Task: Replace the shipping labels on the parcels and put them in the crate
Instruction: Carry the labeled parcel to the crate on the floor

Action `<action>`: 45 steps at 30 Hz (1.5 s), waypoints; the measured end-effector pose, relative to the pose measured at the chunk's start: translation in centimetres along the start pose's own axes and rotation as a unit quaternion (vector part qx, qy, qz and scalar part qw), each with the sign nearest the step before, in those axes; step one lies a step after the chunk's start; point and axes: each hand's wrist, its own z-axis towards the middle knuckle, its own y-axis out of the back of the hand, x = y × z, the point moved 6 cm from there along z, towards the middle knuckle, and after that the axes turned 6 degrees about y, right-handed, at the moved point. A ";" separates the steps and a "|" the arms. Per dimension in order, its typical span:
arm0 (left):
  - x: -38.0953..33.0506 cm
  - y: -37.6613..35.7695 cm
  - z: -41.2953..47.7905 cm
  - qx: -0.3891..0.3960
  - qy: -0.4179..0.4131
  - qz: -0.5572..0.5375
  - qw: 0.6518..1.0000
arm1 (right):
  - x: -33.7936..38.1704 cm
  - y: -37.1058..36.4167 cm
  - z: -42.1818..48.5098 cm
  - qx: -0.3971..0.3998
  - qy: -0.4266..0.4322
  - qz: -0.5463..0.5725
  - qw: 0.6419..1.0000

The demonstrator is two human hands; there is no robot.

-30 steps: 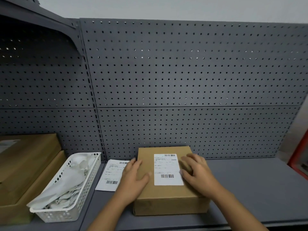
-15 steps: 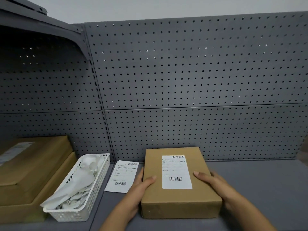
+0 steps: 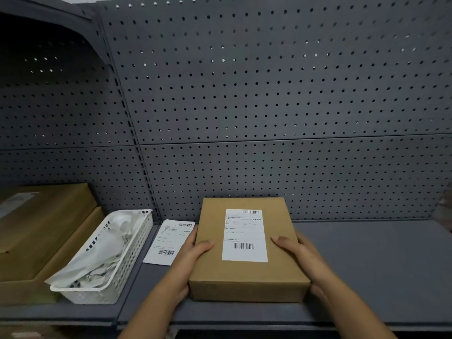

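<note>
Shifting from pressing to gripping. White basket [image 3: 132, 253] of scraps and loose label [image 3: 168, 241] unmoved. Left hand [image 3: 189, 258] gone from parcel top to left edge, thumb over top, clamped on parcel [image 3: 247, 280]. Parcel flat on shelf [image 3: 367, 260], new label [image 3: 244, 234] stuck smooth. Right hand [image 3: 303, 258] clamps right edge likewise. Judgement: labelling done, lift to crate next; crate out of view.

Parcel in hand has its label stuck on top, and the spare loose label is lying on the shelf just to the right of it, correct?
Not quite. The head view shows the loose shipping label lying on the shelf to the left of the parcel, between it and the white basket, not to the right. The parcel does carry a stuck-on label on top.
</note>
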 end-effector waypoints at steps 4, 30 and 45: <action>-0.9 0.0 -0.6 0.018 -0.016 -0.006 1.000 | 0.6 -0.4 -1.1 -0.015 0.019 -0.005 1.000; 1.5 -13.5 -3.0 0.309 0.027 0.095 0.946 | -0.2 7.6 -22.3 -0.358 0.093 -0.018 0.929; 10.9 -32.8 -12.8 0.464 0.060 0.184 0.864 | -5.5 19.3 -42.1 -0.534 0.103 0.003 0.839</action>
